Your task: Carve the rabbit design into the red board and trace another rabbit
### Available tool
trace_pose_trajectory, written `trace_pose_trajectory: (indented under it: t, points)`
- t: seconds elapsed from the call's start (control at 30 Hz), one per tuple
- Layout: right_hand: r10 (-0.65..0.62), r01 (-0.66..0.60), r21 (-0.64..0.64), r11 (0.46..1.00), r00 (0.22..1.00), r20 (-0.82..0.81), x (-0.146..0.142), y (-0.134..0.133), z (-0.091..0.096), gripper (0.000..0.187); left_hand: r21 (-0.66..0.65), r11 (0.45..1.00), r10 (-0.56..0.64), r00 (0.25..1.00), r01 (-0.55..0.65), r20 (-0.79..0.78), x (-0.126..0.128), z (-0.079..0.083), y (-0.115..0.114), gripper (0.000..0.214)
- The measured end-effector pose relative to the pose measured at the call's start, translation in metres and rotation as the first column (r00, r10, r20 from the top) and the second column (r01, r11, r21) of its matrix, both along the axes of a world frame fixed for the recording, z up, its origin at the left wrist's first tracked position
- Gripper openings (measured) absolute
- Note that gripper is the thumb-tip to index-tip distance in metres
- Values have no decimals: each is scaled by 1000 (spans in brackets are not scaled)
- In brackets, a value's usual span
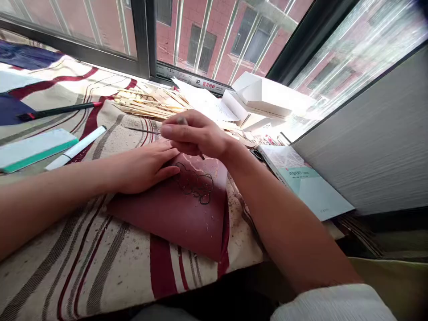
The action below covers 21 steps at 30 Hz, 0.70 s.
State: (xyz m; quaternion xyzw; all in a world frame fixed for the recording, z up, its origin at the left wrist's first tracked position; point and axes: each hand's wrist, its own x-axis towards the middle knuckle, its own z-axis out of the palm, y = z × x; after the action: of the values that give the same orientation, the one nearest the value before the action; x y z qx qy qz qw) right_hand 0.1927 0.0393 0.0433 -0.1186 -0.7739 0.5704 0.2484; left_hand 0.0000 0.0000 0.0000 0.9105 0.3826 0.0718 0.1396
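Note:
A dark red board [174,218] lies on the striped cloth, with a black looping line drawing [197,185] and pale cut lines near its far edge. My left hand [143,167] rests flat on the board's left side, fingers stretched toward my right hand. My right hand [197,133] is closed around a slim carving tool [182,120], its end showing above the fingers and its dark tip down near the pale lines. Most of the tool is hidden by my fingers. Just left of my right hand, a thin pointed metal rod [142,130] shows; its other end is hidden.
Crumbs dot the striped tablecloth [113,263]. To the left are a white marker [78,147], a white-and-green box [36,149] and a black pen [60,111]. Thin wooden sticks [150,102], a white box [267,96] and a book [304,178] lie toward the window and right wall.

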Motion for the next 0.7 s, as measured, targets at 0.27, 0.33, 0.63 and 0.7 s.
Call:
trace_pose_trajectory:
  t: [0.27, 0.33, 0.63, 0.7]
  points:
    - [-449, 454, -16, 891, 875, -184, 3, -6, -5, 64, -19, 998, 63, 998, -64, -27, -2, -3, 2, 94]
    - [-513, 514, -44, 857, 840, -175, -1, -3, -9, 64, -14, 998, 65, 998, -66, -26, -4, -4, 2, 98]
    - [-509, 502, -100, 859, 818, -268, -3, -2, -9, 67, 4, 998, 58, 998, -58, -8, -6, -7, 3, 99]
    - [-517, 514, -81, 854, 820, -244, -5, -4, -9, 67, -1, 998, 56, 998, -56, -14, -5, -7, 3, 99]
